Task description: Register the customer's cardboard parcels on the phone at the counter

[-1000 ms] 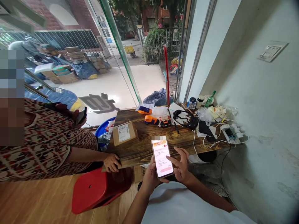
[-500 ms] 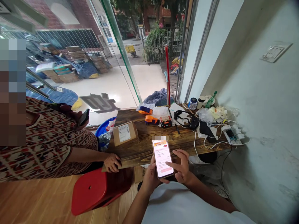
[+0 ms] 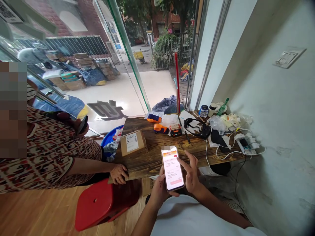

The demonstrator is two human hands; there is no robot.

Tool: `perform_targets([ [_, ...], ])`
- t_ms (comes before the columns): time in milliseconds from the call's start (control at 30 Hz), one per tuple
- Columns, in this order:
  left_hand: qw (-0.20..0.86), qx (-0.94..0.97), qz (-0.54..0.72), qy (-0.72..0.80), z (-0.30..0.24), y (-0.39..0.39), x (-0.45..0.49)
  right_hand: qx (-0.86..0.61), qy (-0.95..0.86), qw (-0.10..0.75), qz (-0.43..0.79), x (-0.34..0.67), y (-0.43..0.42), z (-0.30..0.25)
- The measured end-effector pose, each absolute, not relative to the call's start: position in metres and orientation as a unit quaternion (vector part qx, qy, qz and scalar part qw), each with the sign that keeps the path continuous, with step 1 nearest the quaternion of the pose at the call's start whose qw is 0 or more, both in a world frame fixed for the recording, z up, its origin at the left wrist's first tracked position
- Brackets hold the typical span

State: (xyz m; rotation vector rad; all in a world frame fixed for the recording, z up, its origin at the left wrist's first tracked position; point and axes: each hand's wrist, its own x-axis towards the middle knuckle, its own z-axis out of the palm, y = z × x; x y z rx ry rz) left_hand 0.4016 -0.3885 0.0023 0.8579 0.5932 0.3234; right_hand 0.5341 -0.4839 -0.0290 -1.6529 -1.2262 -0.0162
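Note:
A smartphone [image 3: 173, 170] with a lit pink and white screen is gripped in my left hand [image 3: 158, 188], whose fingers wrap round its lower part. My right hand [image 3: 192, 170] is just right of the phone, fingers apart and holding nothing. Its index finger points at the upper right of the screen; whether it touches the glass I cannot tell. Both hands are in front of a dark wooden table [image 3: 152, 164]. A taped cardboard box [image 3: 133, 143] with a white label lies on the table, left of the phone.
Orange-and-blue devices [image 3: 161, 128], an orange-black printer-like device [image 3: 175, 130], a black head strap [image 3: 197, 127] and a power strip [image 3: 244, 144] with white cables lie on the table. A red stool [image 3: 105, 203] is at lower left. A co-worker's hand [image 3: 118, 173] rests on the table's corner.
My right index finger has moved up from the lower middle of the phone screen to its upper right. My left hand keeps hold of the phone. The view has shifted slightly.

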Motion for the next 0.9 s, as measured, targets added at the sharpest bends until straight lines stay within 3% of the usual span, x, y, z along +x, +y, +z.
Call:
perform_targets([
  [267,0.86,0.396,0.157,0.279,0.01,-0.391,0.399,-0.577,-0.548,0.604,0.044,0.529,-0.486,-0.028],
  [533,0.865,0.41,0.147,0.25,0.005,-0.397,0.397,-0.673,-0.57,0.47,0.029,0.529,-0.464,0.005],
  [667,0.865,0.415,0.145,0.242,0.003,-0.4,0.395,-0.675,-0.578,0.458,0.034,0.528,-0.462,0.007],
  [800,0.864,0.415,0.142,0.246,0.003,-0.4,0.392,-0.638,-0.5,0.58,0.082,0.52,-0.465,-0.007],
  [900,0.849,0.433,0.143,0.268,0.002,-0.399,0.39,-0.57,-0.366,0.699,0.228,0.514,-0.464,-0.024],
])
